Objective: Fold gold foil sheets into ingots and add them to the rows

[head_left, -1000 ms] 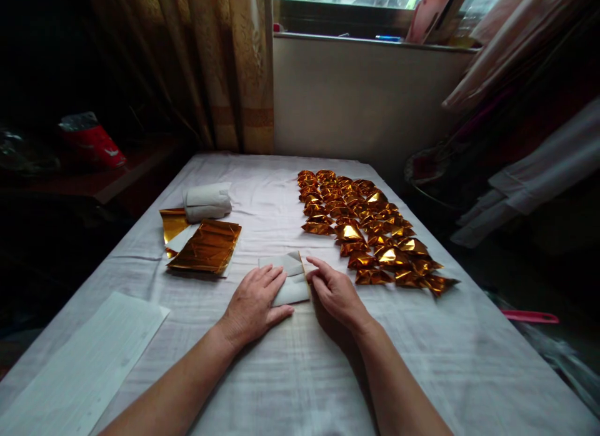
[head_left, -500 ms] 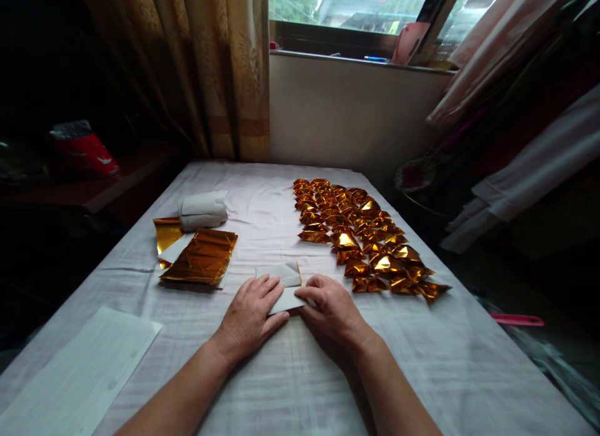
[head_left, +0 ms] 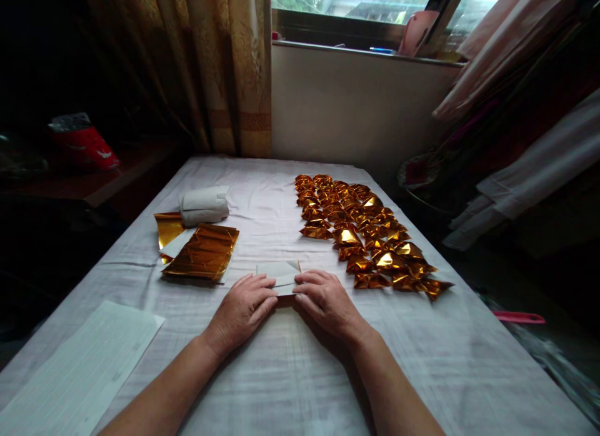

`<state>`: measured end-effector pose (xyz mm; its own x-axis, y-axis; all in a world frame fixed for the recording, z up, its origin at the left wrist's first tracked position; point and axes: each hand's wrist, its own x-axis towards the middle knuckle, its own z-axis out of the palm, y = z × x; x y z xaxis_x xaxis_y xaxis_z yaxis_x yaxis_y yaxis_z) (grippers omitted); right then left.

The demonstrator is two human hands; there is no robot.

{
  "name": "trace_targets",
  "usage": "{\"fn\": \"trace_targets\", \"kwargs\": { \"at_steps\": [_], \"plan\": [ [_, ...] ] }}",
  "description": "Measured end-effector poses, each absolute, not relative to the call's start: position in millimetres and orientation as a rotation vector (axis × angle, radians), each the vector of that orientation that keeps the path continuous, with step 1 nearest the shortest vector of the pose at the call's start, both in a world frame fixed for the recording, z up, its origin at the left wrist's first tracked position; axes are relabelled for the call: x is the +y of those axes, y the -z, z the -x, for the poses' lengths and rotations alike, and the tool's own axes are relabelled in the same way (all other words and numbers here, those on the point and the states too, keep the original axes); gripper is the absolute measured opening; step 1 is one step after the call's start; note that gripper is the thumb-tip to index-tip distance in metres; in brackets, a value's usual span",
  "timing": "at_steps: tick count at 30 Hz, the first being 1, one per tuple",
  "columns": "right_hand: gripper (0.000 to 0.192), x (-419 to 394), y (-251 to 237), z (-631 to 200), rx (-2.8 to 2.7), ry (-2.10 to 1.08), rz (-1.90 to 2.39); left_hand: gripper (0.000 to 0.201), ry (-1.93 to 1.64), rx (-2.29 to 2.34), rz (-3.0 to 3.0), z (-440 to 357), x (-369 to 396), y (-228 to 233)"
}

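A small sheet of foil paper (head_left: 277,271) lies with its white side up in front of me, folded along its near edge. My left hand (head_left: 242,311) grips the left end of that folded edge between thumb and fingers. At the right end, my right hand (head_left: 329,303) pinches the same edge, its fingertips on top. A thin gold rim shows at the paper's upper right corner. To the right sit rows of folded gold foil ingots (head_left: 347,237). A stack of gold foil sheets (head_left: 201,252) rests to the left of my hands.
Behind the stack lies a white wrapped roll (head_left: 205,206). A large pale sheet of paper (head_left: 87,367) is at the front left of the cloth-covered table (head_left: 300,386). Clothes (head_left: 539,167) hang at the right, and a curtain (head_left: 229,74) hangs behind.
The near part of the paper has been folded away from me, making it narrower. My right hand has shifted from a pinch on the flap to the fold's right end.
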<state>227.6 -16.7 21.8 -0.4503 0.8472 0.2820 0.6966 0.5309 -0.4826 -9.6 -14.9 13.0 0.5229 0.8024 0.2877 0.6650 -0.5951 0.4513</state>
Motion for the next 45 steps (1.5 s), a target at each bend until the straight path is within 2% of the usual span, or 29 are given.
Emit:
{"fn": "trace_targets", "kwargs": {
  "at_steps": [8, 15, 22, 31, 35, 45],
  "plan": [
    [0.015, -12, -11, -220, -2.025, -0.489, 1.338, 0.019, -0.876, 1.362, -2.316, 9, -13, -11],
    [0.01, -9, -7, -208, -1.957, -0.378, 1.496, 0.04, -0.903, 1.375, -2.379, 7, -15, -7],
    [0.008, -9, -3, -203, -1.937, -0.287, 1.545, 0.029, -0.822, 1.341, -2.505, 7, -16, -8],
    [0.004, -10, -2, -200, -1.929, -0.246, 1.574, 0.025, -0.808, 1.323, -2.535, 5, -17, -7],
    [0.024, -10, 2, -200, -1.914, -0.203, 1.583, 0.023, -0.85, 1.342, -2.502, 4, -16, -4],
    [0.02, -16, -5, -195, -2.105, 0.002, 1.419, 0.018, -0.903, 1.356, -2.441, 0, -14, -2]
  ]
}}
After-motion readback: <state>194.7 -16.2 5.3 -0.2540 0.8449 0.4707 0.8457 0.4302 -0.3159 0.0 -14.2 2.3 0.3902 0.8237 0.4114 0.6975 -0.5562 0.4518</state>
